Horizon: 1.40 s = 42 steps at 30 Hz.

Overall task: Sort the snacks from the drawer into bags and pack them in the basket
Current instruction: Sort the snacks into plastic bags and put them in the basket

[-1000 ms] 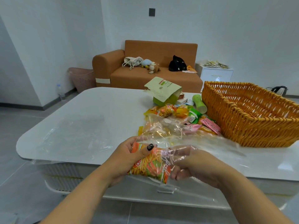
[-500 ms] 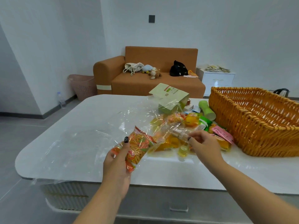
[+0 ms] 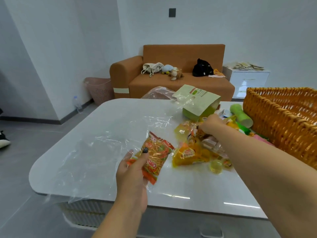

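While the left hand (image 3: 133, 170) curls its fingers and thumb round an orange snack-stick packet (image 3: 155, 158) inside a clear plastic bag (image 3: 106, 145) over the white table (image 3: 85, 169), the right hand (image 3: 211, 125) reaches into the snack pile (image 3: 193, 150) beside the wicker basket (image 3: 281, 121), its fingers' grip unclear.

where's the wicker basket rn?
In the head view the wicker basket sits at the right edge of the white table, right of the snack pile, with the green cylinder beside its left wall.
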Available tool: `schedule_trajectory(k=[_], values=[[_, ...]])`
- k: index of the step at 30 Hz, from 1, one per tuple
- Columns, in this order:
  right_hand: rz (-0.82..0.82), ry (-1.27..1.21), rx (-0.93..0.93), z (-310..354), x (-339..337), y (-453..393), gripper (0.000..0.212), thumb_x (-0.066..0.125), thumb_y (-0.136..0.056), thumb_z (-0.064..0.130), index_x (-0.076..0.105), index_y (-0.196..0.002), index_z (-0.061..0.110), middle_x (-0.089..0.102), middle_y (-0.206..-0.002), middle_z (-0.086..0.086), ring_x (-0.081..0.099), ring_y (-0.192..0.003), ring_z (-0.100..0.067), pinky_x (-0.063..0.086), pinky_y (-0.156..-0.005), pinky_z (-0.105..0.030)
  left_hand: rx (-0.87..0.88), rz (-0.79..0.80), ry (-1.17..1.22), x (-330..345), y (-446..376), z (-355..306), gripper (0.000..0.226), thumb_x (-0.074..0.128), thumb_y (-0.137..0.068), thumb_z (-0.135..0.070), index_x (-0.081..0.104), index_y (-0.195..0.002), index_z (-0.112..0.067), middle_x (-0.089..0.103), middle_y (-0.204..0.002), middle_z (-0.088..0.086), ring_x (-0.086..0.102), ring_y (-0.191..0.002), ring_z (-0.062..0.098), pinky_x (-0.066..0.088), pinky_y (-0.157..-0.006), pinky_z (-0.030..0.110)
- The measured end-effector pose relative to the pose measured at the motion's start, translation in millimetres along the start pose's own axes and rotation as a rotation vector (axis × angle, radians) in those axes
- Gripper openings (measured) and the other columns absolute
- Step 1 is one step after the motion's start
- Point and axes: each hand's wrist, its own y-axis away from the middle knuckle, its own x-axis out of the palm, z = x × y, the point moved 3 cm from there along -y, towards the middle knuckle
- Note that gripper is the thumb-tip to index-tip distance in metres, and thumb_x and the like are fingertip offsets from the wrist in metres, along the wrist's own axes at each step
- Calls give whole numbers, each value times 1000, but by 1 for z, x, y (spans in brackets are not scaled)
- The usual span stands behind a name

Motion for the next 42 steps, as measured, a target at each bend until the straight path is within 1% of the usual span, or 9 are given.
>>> schedule_trajectory(k=[4, 8, 11, 16, 21, 27, 32, 37, 42], values=[[-79, -137, -70, -2, -5, 13, 31, 69, -84, 17, 49, -103, 5, 56, -98, -11, 57, -88, -28, 45, -60, -32, -22, 51, -32, -1, 1, -3, 49, 67, -87, -11, 52, -134, -12, 69, -108, 10, 67, -91, 25, 50, -62, 32], [-215, -465, -52, -21, -34, 49, 59, 78, -78, 22, 50, -127, 4, 58, -110, -11, 58, -102, -29, 50, -83, -40, -53, 121, -91, -5, 11, -4, 37, 68, -86, -19, 62, -123, -16, 74, -98, 9, 69, -87, 25, 49, -67, 33], [-189, -725, -30, -53, -55, 91, 49, 78, -77, 11, 60, -122, 8, 59, -86, 0, 58, -89, -21, 52, -84, -40, -83, 208, -136, -8, 18, -7, 30, 66, -86, -17, 66, -115, -16, 75, -94, 8, 69, -85, 23, 50, -66, 34], [-64, -1165, 29, -112, -80, 149, 41, 68, -80, -8, 53, -114, 9, 62, -108, -12, 62, -93, -27, 53, -84, -43, -75, 300, -216, -5, 24, -15, 29, 66, -84, -13, 69, -113, -15, 74, -103, 14, 68, -98, 31, 50, -91, 48], [68, -1504, 55, -136, -99, 189, 27, 57, -89, -1, 55, -115, 6, 64, -114, -16, 63, -102, -32, 54, -82, -45, -77, 363, -315, 7, 37, -14, 32, 66, -86, -23, 66, -116, -12, 73, -99, 14, 70, -87, 25, 56, -69, 36], [249, -1427, -47, -133, -117, 222, 52, 67, -71, 0, 55, -121, 4, 68, -115, -19, 69, -98, -33, 61, -72, -38, -98, 486, -491, 14, 62, -14, 38, 62, -82, -34, 67, -115, -16, 75, -101, 12, 72, -95, 29, 57, -76, 41], [534, -1645, -106, -135, -107, 248, 99, 94, -21, 8, 60, -114, 1, 68, -112, -23, 71, -89, -34, 61, -68, -40, -84, 503, -513, -1, 83, -22, 44, 62, -77, -34, 70, -115, -14, 77, -93, 6, 73, -91, 26, 58, -79, 41], [480, -1437, -173, -119, -103, 249, 60, 75, -58, -2, 59, -115, 0, 69, -108, -23, 70, -87, -32, 60, -73, -35, 68, 391, -553, -6, 96, -38, 37, 65, -82, -39, 67, -113, -19, 76, -90, 9, 74, -84, 26, 58, -79, 42], [313, -1336, -264, -120, -105, 249, 43, 74, -62, -4, 64, -103, 8, 75, -96, -11, 72, -86, -25, 60, -68, -28, 127, 277, -548, -8, 108, -32, 35, 66, -78, -49, 64, -106, -28, 74, -97, 12, 74, -83, 27, 59, -81, 48]])
